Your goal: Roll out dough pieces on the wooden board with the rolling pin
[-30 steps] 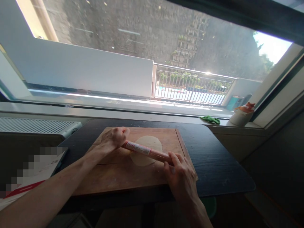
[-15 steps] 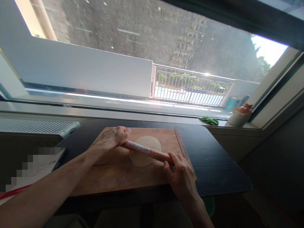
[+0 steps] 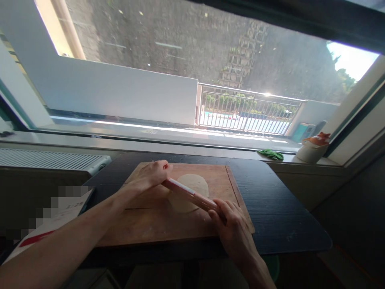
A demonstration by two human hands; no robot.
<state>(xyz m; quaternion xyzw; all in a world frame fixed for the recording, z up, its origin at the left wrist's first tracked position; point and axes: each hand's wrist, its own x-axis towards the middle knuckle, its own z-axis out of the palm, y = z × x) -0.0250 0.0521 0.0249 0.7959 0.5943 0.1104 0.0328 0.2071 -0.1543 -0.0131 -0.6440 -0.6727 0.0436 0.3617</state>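
Head view: one rolling pin (image 3: 192, 195) slants across the centre, the left hand (image 3: 152, 174) curled around its upper-left end, the right hand (image 3: 234, 224) closed around its lower-right end. Beneath it is one flattened dough round (image 3: 194, 182), on one wooden board (image 3: 168, 226), atop one dark table (image 3: 279, 208). At right, one green cloth (image 3: 271, 154) and one pale pot (image 3: 311, 152) sit on the windowsill (image 3: 210, 150).
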